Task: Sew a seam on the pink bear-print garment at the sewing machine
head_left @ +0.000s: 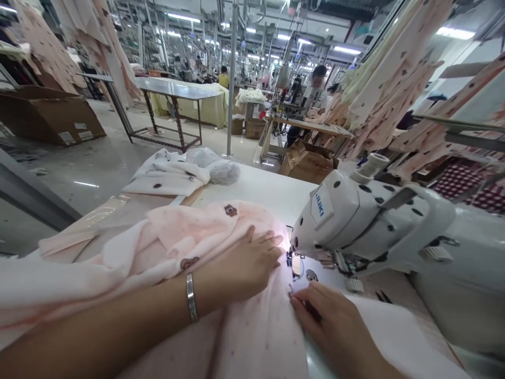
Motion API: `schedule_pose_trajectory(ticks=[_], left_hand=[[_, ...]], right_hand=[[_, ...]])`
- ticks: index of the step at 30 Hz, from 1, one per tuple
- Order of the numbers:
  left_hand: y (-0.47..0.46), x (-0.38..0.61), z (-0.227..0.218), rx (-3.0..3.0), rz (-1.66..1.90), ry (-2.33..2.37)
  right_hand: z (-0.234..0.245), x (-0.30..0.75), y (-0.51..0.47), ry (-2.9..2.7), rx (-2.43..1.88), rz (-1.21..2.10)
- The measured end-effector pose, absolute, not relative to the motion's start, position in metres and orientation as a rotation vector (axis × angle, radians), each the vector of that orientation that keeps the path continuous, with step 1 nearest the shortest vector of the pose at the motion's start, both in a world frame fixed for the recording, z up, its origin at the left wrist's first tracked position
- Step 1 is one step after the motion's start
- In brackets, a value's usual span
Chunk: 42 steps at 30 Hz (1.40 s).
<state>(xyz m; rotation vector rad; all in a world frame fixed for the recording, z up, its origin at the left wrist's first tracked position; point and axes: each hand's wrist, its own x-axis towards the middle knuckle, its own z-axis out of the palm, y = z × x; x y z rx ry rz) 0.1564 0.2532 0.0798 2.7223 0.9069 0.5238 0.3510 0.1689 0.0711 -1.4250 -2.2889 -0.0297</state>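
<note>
A pale pink printed fabric (169,242) is bunched on the white sewing table (260,184). My left hand (246,263) lies flat on the fabric, fingers spread toward the needle, a metal bangle on the wrist. My right hand (325,316) pinches the fabric's edge just in front of the presser foot (294,263). The white sewing machine (366,216) stands to the right, its head lit by a small lamp.
A folded pile of white printed cloth (177,173) lies at the table's far side. Pink fabric strips (394,79) hang at the right. A person (313,89) sits at another machine behind. Cardboard boxes (51,113) and a metal table (173,89) stand on the floor.
</note>
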Motion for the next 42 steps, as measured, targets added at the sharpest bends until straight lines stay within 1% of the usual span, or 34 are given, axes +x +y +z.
schedule_pose_trajectory(ticks=[5,9,11,13,16,18,21,23,28,34,39,42], left_hand=[[0.286,0.164,0.084,2.798,0.534,0.768],[0.335,0.184,0.090,2.901,0.493,0.654],[0.344,0.191,0.095,2.889,0.488,0.726],[0.332,0.190,0.102,2.841,0.501,0.884],[0.280,0.176,0.113,2.738,0.501,1.044],[0.241,0.162,0.117,2.711,0.436,0.963],[0.211,0.148,0.113,2.791,0.325,0.819],[0.211,0.144,0.106,2.816,0.355,0.774],[0.227,0.145,0.092,2.625,0.613,0.801],[0.224,0.142,0.089,2.365,0.691,0.947],[0.219,0.136,0.083,2.677,0.627,0.741],[0.215,0.134,0.080,2.799,0.565,0.738]], right_hand=[[0.062,0.378,0.186,-2.312,-1.404,-0.414],[0.062,0.398,0.202,-2.244,-1.437,-0.487],[0.066,0.395,0.200,-2.235,-1.446,-0.488],[0.071,0.382,0.191,-2.291,-1.384,-0.441],[0.078,0.360,0.175,-2.450,-1.204,-0.212],[0.080,0.350,0.168,-2.495,-1.150,-0.077],[0.082,0.346,0.166,-2.502,-1.181,-0.023],[0.084,0.347,0.166,-2.509,-1.207,-0.001],[0.088,0.343,0.164,-2.462,-1.173,0.064],[0.084,0.326,0.165,-2.577,-1.232,0.158],[0.083,0.330,0.164,-2.542,-1.152,0.228],[0.082,0.332,0.165,-2.427,-1.154,0.194]])
